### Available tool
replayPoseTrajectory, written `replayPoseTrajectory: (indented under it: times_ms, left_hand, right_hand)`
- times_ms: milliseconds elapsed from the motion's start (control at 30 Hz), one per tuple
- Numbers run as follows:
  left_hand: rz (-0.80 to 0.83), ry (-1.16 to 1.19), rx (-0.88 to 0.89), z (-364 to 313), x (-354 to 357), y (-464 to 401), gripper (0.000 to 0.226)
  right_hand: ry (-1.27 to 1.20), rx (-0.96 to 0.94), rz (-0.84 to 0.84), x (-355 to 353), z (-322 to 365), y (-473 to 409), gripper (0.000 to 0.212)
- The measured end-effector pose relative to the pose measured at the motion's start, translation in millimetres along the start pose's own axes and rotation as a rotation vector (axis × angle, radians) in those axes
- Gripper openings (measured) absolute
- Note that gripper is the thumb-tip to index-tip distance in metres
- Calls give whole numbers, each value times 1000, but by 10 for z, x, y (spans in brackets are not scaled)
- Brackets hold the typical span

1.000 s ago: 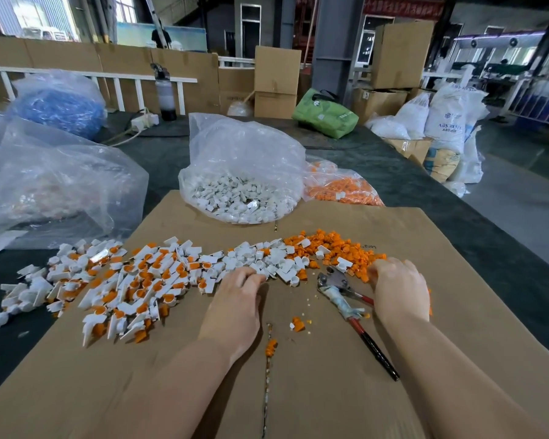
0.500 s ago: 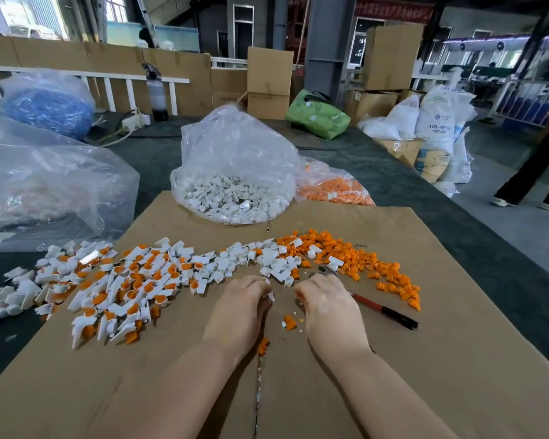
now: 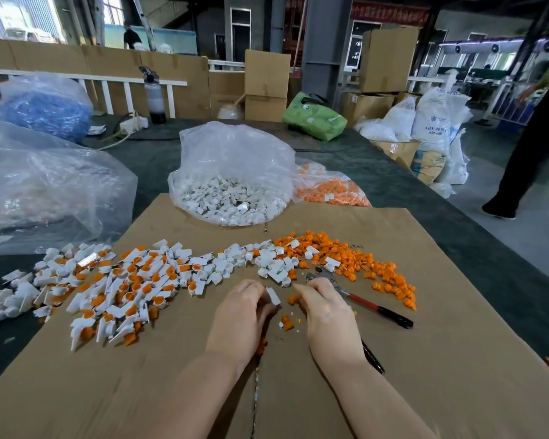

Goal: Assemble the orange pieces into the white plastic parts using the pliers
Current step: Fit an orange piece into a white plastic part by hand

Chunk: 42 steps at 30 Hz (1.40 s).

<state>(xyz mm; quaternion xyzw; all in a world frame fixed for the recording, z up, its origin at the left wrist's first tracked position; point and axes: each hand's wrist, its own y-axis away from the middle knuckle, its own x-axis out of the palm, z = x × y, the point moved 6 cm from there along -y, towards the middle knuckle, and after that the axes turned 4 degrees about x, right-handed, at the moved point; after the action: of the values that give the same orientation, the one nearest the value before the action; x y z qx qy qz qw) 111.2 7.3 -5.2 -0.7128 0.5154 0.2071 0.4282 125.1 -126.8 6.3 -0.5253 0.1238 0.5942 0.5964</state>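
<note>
The big sheet (image 3: 425, 312) under everything is brown cardboard, dull and a bit rough; the white parts (image 3: 140, 280) and orange pieces (image 3: 362, 267) are smooth plastic; the bags (image 3: 235, 160) are thin, shiny, see-through plastic; the pliers (image 3: 355, 296) have a grey metal head and red and black handles; the counter (image 3: 159, 156) looks dark and dull.

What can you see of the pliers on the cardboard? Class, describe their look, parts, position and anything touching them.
The pliers lie flat on the brown cardboard sheet, beside the right hand, which hides part of them. Their grey metal head points toward the loose orange pieces. Two thin handles spread apart: one, red with a black tip, runs out to the right; the other shows only its dark end near the right wrist. Whether the hand touches them cannot be told.
</note>
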Motion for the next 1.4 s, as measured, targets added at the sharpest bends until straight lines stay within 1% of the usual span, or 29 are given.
replayPoseTrajectory:
  times_ms: [67,167,233,267,300,400,433,500,567,633,733,833,1000,1200,1400]
  left_hand:
    - [12,-14,-1,-4,-4,1,11]
    - [5,44,-12,-11,-19,12,11]
    - [1,80,-10,1,-30,10,30]
    - [11,85,-13,12,-31,4,35]
    - [15,106,-26,22,-39,0,34]
    - [-21,245,-143,105,-78,-2,14]
    - [-37,274,-175,134,-85,1,14]
    - [-46,301,-202,171,-76,13,18]
    - [-34,315,-207,156,-74,13,16]
    - [-31,364,-217,168,-59,1,12]
    - [-45,372,-245,198,-72,-10,9]
    - [-80,433,-282,211,-76,-5,16]
    - [-76,496,-287,144,-56,16,14]
    - [-35,558,-299,113,-48,30,15]
    - [-32,531,-302,115,-45,45,14]
  right_hand:
    - [-31,4,-4,-25,9,-1,38]
    - [-66,2,-15,-66,24,2,18]
    - [-144,38,-2,-59,12,-5,6]
    - [-198,63,4,-48,4,-10,6]
    - [-250,89,4,-38,-3,-11,9]
    - [-364,177,33,-3,-25,-14,20]
    - [-385,206,35,5,-42,-13,21]
    - [-418,261,24,11,-89,-3,21]
    - [-430,289,15,17,-120,3,17]
    - [-417,289,10,30,-131,4,11]
    - [-381,271,2,48,-130,-1,5]
    - [-344,248,-7,53,-119,-1,3]
    - [-336,215,-16,46,-101,18,6]
    - [-362,176,-19,24,-65,22,7]
    - [-370,151,-32,-3,-34,26,13]
